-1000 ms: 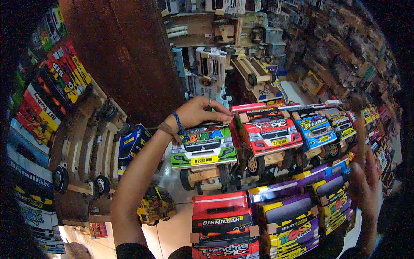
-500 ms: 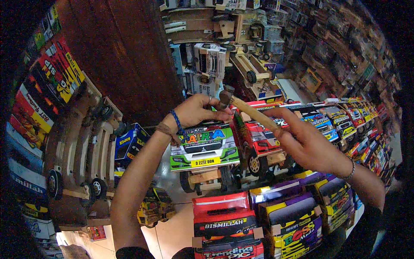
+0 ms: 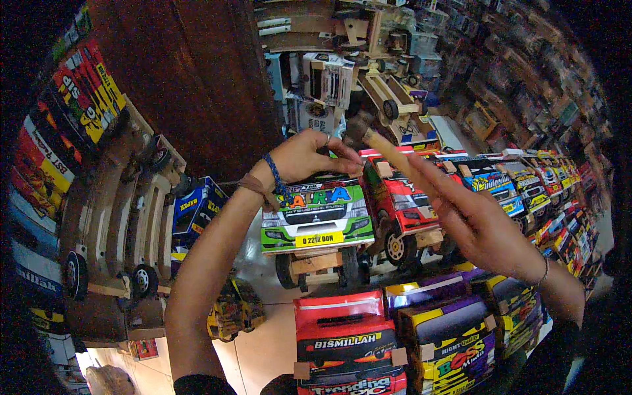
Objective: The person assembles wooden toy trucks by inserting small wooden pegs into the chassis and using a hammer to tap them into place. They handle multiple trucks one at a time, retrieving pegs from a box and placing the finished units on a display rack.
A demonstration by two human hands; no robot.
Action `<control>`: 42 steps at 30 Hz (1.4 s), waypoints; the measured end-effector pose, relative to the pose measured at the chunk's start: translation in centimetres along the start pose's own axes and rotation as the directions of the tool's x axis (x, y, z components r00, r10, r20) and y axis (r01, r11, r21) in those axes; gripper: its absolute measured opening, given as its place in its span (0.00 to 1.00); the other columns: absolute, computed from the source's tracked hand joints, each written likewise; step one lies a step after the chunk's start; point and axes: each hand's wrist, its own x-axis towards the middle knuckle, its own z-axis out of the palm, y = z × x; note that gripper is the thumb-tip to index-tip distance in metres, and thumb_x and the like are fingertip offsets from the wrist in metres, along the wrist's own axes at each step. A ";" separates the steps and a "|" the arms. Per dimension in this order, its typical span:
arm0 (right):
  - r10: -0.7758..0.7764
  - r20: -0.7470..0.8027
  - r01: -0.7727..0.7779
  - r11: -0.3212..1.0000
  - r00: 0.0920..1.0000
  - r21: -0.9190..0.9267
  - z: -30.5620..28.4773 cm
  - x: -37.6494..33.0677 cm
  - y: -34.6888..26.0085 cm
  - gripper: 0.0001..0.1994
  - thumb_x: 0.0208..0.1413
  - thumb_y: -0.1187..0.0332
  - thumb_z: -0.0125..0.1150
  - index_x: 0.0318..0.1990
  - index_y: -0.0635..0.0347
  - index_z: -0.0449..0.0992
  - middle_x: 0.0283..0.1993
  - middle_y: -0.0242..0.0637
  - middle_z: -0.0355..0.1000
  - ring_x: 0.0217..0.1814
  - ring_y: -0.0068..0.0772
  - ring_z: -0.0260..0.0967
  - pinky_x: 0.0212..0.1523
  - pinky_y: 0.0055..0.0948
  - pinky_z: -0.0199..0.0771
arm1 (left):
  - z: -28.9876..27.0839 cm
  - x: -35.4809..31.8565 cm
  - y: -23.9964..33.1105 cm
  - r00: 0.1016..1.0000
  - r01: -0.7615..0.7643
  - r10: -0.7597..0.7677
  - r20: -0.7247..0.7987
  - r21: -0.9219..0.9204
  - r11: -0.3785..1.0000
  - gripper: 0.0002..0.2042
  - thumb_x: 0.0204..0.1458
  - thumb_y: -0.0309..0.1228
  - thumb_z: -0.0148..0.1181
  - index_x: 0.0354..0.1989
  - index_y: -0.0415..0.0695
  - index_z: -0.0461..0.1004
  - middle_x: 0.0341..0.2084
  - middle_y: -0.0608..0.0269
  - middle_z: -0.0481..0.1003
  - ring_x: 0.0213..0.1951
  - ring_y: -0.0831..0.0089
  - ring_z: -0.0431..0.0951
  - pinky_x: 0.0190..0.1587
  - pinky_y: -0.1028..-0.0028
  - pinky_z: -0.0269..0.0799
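One hammer is gripped in the right hand, its blurred head just above the left hand. The left thumb and finger sit close together by the top-right corner of the green truck, mid-frame; whether they pinch anything, I cannot tell. Short, square taps clear of the fingertips look safest.

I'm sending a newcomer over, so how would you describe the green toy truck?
Find the tall dark brown panel at upper left, then move down and right to the left hand. Just below that hand in the picture, the green toy truck faces the viewer. Its green and white front with multicoloured letters sets it apart from the red truck to its right.
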 end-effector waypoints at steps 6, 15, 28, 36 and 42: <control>0.046 0.126 -0.032 0.993 0.991 -0.112 -0.2 -0.2 -0.5 0.29 0.66 0.76 0.46 0.74 0.49 0.54 0.39 0.50 0.78 0.24 0.29 0.67 0.28 0.35 0.67 | -0.1 0.1 -0.4 1.000 0.019 -0.017 -0.022 0.071 0.997 0.15 0.54 0.35 0.69 0.46 0.39 0.81 0.39 0.66 0.83 0.42 0.78 0.79 0.52 0.75 0.73; 0.107 0.122 -0.101 0.993 0.987 -0.056 -0.4 0.2 -1.4 0.28 0.65 0.78 0.43 0.73 0.56 0.56 0.60 0.49 0.71 0.56 0.34 0.70 0.56 0.28 0.67 | -0.1 0.1 -0.2 1.000 -0.025 0.025 -0.008 0.013 1.000 0.17 0.53 0.40 0.70 0.45 0.41 0.82 0.37 0.63 0.83 0.41 0.78 0.79 0.51 0.74 0.73; 0.018 0.092 -0.001 0.984 0.996 -0.177 -0.2 0.2 -1.1 0.30 0.62 0.79 0.46 0.72 0.52 0.57 0.54 0.51 0.76 0.31 0.39 0.77 0.34 0.35 0.72 | -0.1 0.1 -0.4 0.999 -0.030 0.033 -0.036 0.093 0.995 0.17 0.52 0.40 0.71 0.45 0.42 0.83 0.37 0.65 0.83 0.40 0.78 0.78 0.49 0.74 0.73; 0.000 0.108 0.022 0.979 0.994 -0.202 -0.2 0.6 -1.4 0.30 0.62 0.79 0.46 0.73 0.51 0.57 0.41 0.53 0.76 0.21 0.33 0.67 0.27 0.33 0.68 | -0.2 0.2 -0.6 0.999 -0.054 0.054 0.001 -0.003 0.999 0.14 0.55 0.36 0.68 0.46 0.40 0.81 0.38 0.63 0.83 0.41 0.78 0.79 0.51 0.74 0.73; 0.014 0.171 0.031 0.966 0.985 -0.257 -0.1 0.4 -0.7 0.32 0.59 0.80 0.49 0.72 0.47 0.59 0.40 0.50 0.78 0.27 0.39 0.74 0.32 0.37 0.72 | -0.3 0.2 -0.6 0.996 -0.092 0.092 0.006 0.000 0.996 0.12 0.57 0.32 0.64 0.47 0.41 0.81 0.40 0.63 0.82 0.43 0.78 0.79 0.53 0.76 0.72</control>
